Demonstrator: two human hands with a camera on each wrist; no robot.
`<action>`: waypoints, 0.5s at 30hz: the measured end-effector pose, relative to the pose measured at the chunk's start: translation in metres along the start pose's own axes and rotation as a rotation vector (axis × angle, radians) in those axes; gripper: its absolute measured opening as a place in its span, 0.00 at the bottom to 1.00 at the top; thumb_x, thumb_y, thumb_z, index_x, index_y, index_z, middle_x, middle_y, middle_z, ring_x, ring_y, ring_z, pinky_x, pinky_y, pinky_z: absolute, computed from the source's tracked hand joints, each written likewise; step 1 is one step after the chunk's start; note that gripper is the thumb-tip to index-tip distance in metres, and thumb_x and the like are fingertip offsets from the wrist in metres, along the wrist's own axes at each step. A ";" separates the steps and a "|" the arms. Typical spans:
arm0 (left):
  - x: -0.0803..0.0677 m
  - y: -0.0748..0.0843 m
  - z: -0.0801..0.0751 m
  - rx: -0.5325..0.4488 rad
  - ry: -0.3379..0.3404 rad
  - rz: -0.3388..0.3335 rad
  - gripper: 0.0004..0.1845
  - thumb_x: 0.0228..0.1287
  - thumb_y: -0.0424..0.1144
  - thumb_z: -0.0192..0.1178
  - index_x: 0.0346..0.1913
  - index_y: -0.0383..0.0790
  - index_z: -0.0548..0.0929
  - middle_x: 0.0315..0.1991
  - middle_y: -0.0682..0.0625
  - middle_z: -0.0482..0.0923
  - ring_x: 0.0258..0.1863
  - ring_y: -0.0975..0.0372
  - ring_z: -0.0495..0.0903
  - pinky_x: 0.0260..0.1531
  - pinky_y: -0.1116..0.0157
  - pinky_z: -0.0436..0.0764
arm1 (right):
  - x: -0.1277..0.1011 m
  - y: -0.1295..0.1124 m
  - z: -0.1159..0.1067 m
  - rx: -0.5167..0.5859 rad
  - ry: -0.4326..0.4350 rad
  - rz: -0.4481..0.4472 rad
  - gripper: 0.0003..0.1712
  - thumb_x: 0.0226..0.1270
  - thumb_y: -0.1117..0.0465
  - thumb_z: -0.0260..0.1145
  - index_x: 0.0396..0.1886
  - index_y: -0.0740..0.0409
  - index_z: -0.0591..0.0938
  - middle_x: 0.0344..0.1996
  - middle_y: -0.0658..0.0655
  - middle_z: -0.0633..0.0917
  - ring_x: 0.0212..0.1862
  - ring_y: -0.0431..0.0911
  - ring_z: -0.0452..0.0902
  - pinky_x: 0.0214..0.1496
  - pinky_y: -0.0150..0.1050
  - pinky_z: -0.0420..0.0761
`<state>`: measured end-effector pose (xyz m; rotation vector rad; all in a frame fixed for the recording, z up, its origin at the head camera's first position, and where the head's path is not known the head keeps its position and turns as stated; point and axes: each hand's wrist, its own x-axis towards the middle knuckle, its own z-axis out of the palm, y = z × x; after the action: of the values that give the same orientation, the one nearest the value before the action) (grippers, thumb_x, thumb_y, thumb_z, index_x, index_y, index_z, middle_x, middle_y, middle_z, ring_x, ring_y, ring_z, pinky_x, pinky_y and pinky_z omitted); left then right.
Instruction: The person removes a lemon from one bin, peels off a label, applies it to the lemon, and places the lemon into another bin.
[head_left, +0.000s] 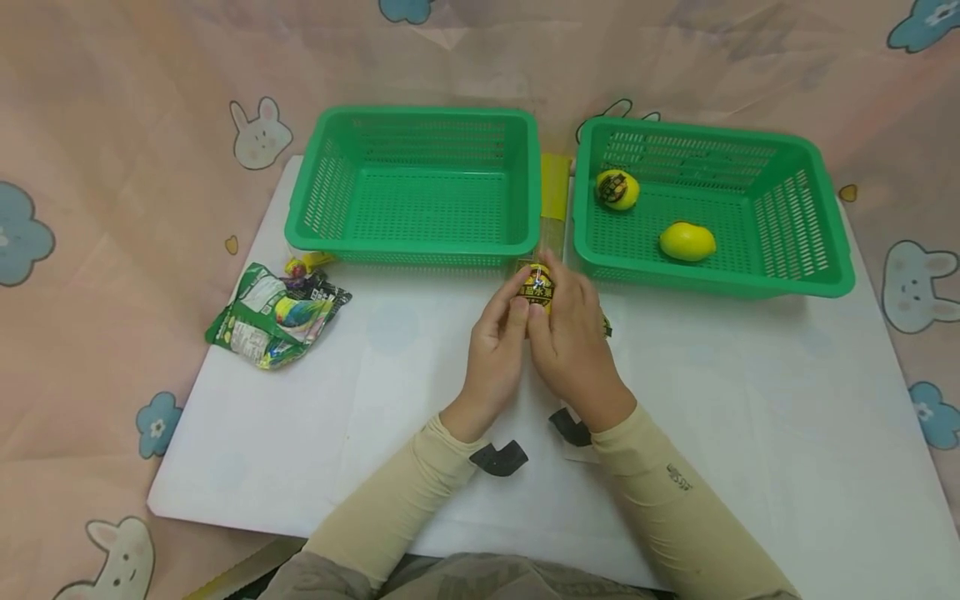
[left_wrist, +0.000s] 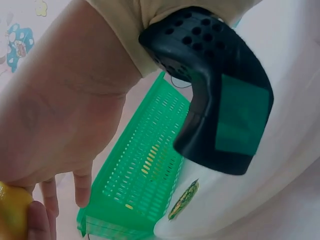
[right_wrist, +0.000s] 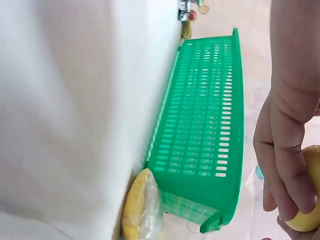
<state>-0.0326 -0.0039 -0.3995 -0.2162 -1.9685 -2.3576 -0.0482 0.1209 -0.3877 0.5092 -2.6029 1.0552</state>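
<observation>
Both hands meet over the front of the table, between the two baskets. A yellow lemon with a black label (head_left: 537, 290) sits between them, and its lower part is hidden by fingers. My left hand (head_left: 495, 350) holds its left side with fingers and thumb. On the other side my right hand (head_left: 573, 342) grips it, fingers curled over the fruit in the right wrist view, where the lemon (right_wrist: 306, 220) is partly cut off. The left wrist view shows only a piece of the lemon (left_wrist: 12, 212) at its edge.
A green basket (head_left: 412, 252) stands left; another green basket (head_left: 712, 283) holds a labelled lemon (head_left: 617, 191) and a plain lemon (head_left: 687, 242). Yellow-and-clear packaging (head_left: 555, 187) lies between them. Snack packets (head_left: 262, 321) lie at left, and a small green-yellow piece (left_wrist: 184, 200) lies beside the right basket.
</observation>
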 end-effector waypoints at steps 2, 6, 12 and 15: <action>0.000 0.000 0.000 -0.003 -0.003 -0.002 0.24 0.87 0.37 0.49 0.79 0.41 0.71 0.78 0.50 0.68 0.70 0.58 0.74 0.64 0.60 0.79 | 0.000 0.000 -0.001 0.004 -0.016 0.013 0.36 0.83 0.52 0.43 0.82 0.68 0.57 0.77 0.63 0.69 0.69 0.65 0.64 0.72 0.60 0.63; 0.000 -0.001 -0.003 0.007 -0.002 0.003 0.25 0.87 0.39 0.50 0.81 0.42 0.68 0.79 0.50 0.66 0.73 0.58 0.72 0.66 0.60 0.77 | 0.000 -0.001 -0.003 0.023 -0.070 0.050 0.40 0.82 0.50 0.43 0.83 0.70 0.51 0.79 0.64 0.66 0.72 0.66 0.62 0.74 0.61 0.61; 0.003 -0.002 -0.008 0.031 -0.023 0.029 0.27 0.87 0.38 0.50 0.83 0.43 0.64 0.80 0.50 0.63 0.66 0.55 0.78 0.59 0.60 0.83 | -0.001 -0.001 -0.009 0.071 -0.091 0.049 0.41 0.81 0.54 0.49 0.86 0.62 0.50 0.79 0.65 0.66 0.77 0.63 0.62 0.76 0.63 0.62; 0.003 -0.003 -0.009 0.016 -0.026 0.027 0.28 0.87 0.36 0.50 0.83 0.43 0.63 0.80 0.48 0.63 0.62 0.53 0.80 0.57 0.61 0.84 | -0.001 0.001 -0.009 0.048 -0.077 -0.025 0.35 0.83 0.54 0.47 0.83 0.60 0.58 0.75 0.64 0.71 0.71 0.63 0.68 0.72 0.63 0.65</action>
<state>-0.0370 -0.0116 -0.4031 -0.2718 -1.9812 -2.3338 -0.0464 0.1278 -0.3826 0.6028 -2.6358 1.1130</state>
